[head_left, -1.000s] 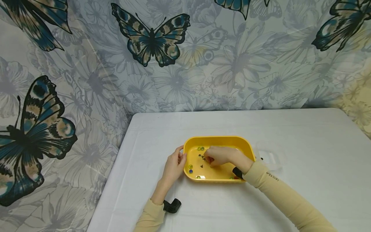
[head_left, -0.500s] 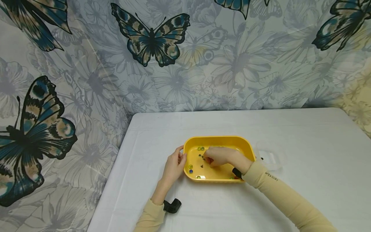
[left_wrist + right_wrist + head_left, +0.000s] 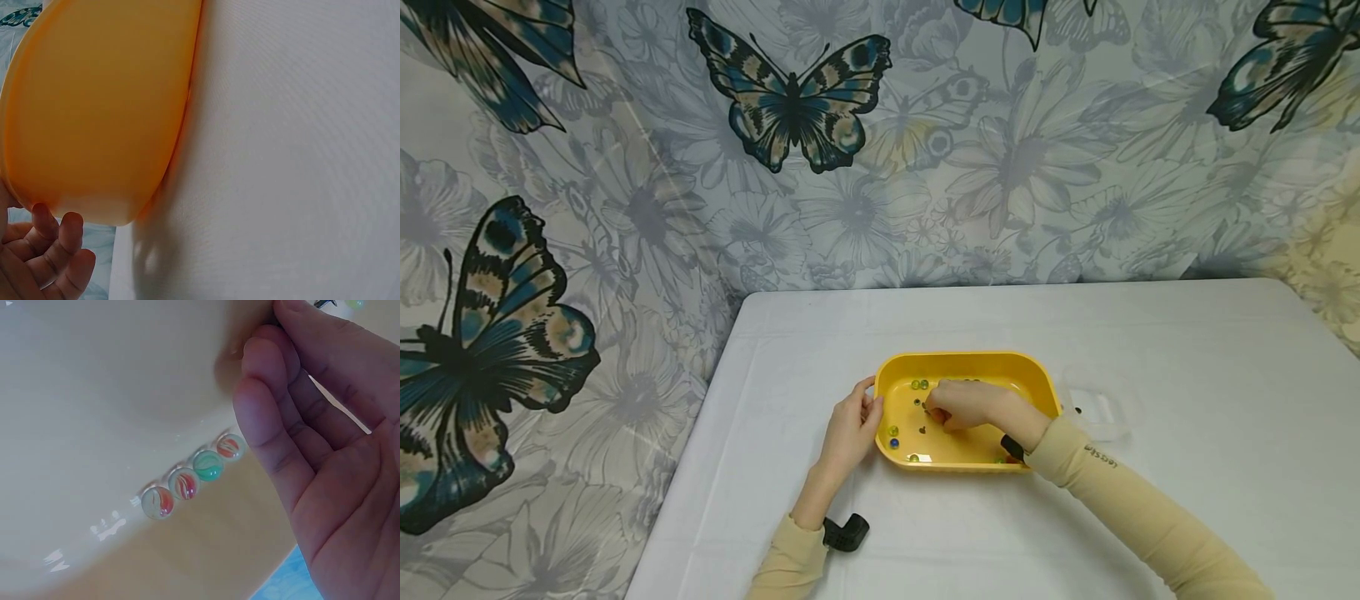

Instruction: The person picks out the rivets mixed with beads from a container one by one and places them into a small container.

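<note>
**Right grip (image 3: 973, 404) bent low beside small dark pieces (image 3: 922, 430) in a yellow plastic tray (image 3: 970, 450) with rounded corners**

The right grip is drawn nearly together, thumb close to bent fingertips; whether anything is pinched between them cannot be told. The small dark pieces lie on the tray floor just left of those fingertips, one a little closer to the person. A pair of yellow-green glass marbles (image 3: 915, 385) sits farther back, and a round blue glass marble (image 3: 894, 443) lies near the left end. In the right wrist view, four clear glass marbles (image 3: 185, 483) with red or green swirls form a row along the tray wall. The left grip (image 3: 850, 425), fingers part-bent, touches the tray's left end; whether it pinches the rim is unclear. The tray stands on the white-covered surface (image 3: 1187, 375), a clear plastic container (image 3: 1105, 402) just to its right.
</note>
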The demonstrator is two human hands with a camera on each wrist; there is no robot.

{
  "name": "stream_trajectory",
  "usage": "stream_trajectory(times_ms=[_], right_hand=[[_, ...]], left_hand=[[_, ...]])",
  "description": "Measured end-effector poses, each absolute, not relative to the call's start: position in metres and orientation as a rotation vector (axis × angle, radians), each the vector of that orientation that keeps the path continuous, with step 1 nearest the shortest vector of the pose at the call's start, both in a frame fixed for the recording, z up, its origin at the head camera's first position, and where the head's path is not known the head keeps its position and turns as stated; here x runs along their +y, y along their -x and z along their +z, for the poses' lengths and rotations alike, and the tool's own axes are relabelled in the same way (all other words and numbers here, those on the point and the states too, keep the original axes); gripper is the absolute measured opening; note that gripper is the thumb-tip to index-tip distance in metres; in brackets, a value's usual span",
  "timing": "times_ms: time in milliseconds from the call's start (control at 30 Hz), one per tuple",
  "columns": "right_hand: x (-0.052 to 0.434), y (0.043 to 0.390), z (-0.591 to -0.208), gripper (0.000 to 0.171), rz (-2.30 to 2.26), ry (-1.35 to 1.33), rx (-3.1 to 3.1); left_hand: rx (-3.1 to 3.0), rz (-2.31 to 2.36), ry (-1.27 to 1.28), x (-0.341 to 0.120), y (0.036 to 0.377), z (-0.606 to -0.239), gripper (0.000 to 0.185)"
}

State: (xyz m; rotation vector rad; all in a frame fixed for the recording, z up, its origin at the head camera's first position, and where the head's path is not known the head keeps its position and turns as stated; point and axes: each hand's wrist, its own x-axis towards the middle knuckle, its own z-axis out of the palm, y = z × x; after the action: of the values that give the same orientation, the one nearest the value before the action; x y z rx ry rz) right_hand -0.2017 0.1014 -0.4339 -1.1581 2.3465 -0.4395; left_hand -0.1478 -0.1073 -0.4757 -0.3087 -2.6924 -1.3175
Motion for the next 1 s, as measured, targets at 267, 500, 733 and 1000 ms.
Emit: stream_trajectory(times_ms=[267,500,733,1000], right_hand=[[0.1018,0.2022,-0.4333,0.023,-0.449,1.163,2.341],[0.1021,0.2024,-0.4336,0.024,-0.445,1.163,2.340],[0.1030,0.2024,-0.4348,0.022,-0.459,1.183,2.332],[0.1046,0.2032,-0.4308,0.019,-0.487,1.145,2.301]], left_hand=[[-2.694,-1.312,0.315,-0.1072,0.1482,-0.4763,0.036],[-2.700,-1.320,0.314,-0.1065,0.1483,-0.4751,0.037],[-2.690,-1.319,0.328,-0.1063,0.1466,-0.4747,0.036],[-2.690,-1.330,0.314,-0.1062,0.1451,-0.4735,0.036]])
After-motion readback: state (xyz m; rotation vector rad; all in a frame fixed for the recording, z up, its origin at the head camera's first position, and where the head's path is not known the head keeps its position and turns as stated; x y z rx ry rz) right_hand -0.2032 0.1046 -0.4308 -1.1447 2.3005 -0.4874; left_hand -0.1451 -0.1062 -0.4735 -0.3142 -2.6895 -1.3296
